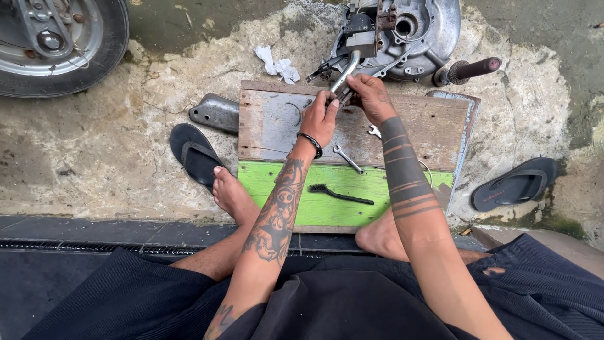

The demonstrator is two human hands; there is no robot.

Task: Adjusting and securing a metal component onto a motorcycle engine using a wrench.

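Starting at far left: scooter wheel (53, 41), then black sandal (195, 154) on the concrete. Left hand (321, 116) clenched on a metal kick lever (346, 70); right hand (371, 96) grasps the same lever, just below the engine casing (421, 34). Spanner (347, 158) and wire brush (340, 194) lie on the wooden board (270, 123) beneath.

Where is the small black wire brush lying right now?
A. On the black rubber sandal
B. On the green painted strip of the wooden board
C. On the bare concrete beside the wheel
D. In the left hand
B: the small black wire brush lies flat on the green painted strip of the wooden board, nearer the person than both hands, which are up at the metal pipe.
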